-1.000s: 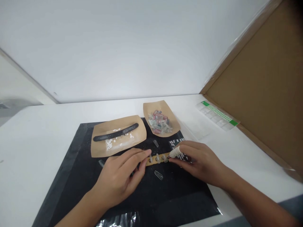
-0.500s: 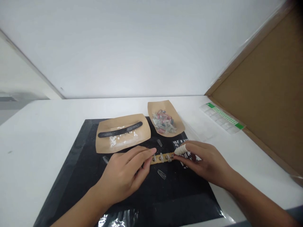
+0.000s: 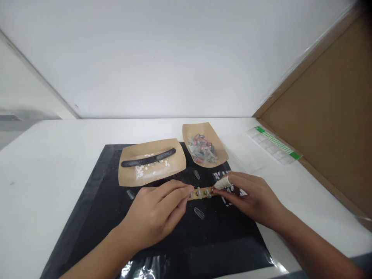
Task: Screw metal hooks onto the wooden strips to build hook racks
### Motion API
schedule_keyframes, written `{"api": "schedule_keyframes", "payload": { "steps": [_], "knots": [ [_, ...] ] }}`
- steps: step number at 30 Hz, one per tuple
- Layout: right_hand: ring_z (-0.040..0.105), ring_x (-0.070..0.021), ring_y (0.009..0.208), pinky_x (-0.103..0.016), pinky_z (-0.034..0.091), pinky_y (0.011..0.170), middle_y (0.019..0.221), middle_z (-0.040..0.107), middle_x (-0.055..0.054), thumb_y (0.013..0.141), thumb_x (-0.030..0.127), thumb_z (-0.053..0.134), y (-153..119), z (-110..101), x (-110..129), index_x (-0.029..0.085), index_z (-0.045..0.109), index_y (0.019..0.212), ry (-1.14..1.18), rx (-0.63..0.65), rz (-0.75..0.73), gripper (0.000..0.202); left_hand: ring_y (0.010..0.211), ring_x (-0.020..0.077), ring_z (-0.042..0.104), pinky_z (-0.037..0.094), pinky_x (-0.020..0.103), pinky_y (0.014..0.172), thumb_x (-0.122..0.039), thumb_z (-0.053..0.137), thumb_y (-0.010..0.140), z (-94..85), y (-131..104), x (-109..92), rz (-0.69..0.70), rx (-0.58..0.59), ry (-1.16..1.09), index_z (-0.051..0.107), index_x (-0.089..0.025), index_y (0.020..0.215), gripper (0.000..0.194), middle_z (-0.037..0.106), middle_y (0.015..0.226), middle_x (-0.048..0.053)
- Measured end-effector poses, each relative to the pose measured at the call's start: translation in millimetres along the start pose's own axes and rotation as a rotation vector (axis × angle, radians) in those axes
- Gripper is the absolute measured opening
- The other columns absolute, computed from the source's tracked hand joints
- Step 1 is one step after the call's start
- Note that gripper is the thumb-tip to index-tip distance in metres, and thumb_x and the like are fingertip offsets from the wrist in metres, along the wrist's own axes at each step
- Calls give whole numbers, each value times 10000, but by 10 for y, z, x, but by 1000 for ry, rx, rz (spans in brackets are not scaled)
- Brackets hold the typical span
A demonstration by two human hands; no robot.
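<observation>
A tan strip with round metal studs lies across the black mat, and several clear false nail tips stand on it. At the strip's left end is my left hand, thumb and forefinger pinched together beside the leftmost tip; what sits between them is hidden. My right hand, with pale tape round one finger, pinches the strip's right end. Loose clear nail tips lie around the strip: one in front, one behind and one to the left.
A brown paper tray holds a black nail file and white bits. Another paper tray holds a heap of clear and coloured nail tips. A sheet of white stickers lies under my right hand. A clear compartment case stands right.
My left fingertips have closed together and shifted slightly right, over the strip's left end. My right hand stays at the strip's right end. The view has shifted slightly.
</observation>
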State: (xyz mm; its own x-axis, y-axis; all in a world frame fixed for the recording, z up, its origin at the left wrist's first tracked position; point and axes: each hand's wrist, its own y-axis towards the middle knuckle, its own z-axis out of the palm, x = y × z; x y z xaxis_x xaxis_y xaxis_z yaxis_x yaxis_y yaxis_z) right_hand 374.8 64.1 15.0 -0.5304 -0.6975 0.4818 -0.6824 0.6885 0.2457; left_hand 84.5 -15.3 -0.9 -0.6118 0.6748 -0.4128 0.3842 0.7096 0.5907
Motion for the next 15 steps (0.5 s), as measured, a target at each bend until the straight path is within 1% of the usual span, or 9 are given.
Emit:
{"api": "schedule_keyframes", "payload": {
  "steps": [4, 9, 12, 15],
  "knots": [
    [594, -156, 652, -263, 442, 576, 790, 687, -12, 1029, 293, 658, -15, 8, -13, 232, 699, 918, 17, 7, 14, 134, 1049, 169, 760, 682, 288, 868, -82, 624, 998, 10, 9, 7, -1, -3, -3, 665, -145, 1326, 337, 769, 1195, 96],
    [659, -162, 725, -249, 464, 607, 848, 732, -16, 1005, 240, 665, -20, -9, 6, 242, 709, 938, 32, 3, 2, 80, 1055, 168, 758, 679, 284, 873, -79, 615, 999, 8, 11, 3, -9, 6, -13, 662, -147, 1331, 343, 765, 1202, 95],
    [678, -160, 732, -244, 475, 629, 848, 740, -7, 984, 215, 676, -19, -15, 23, 244, 706, 929, 10, -4, 1, 69, 1059, 168, 758, 678, 283, 873, -81, 615, 999, -1, 2, -10, -7, 7, -7, 662, -151, 1331, 343, 763, 1214, 94],
    [687, -167, 731, -247, 480, 632, 849, 746, -17, 976, 201, 672, -22, -14, 39, 238, 712, 928, -40, -21, -13, 73, 1026, 172, 764, 679, 272, 815, -89, 621, 1000, -6, -2, -28, -5, -8, 8, 637, -149, 1372, 378, 768, 1202, 100]
  ]
}}
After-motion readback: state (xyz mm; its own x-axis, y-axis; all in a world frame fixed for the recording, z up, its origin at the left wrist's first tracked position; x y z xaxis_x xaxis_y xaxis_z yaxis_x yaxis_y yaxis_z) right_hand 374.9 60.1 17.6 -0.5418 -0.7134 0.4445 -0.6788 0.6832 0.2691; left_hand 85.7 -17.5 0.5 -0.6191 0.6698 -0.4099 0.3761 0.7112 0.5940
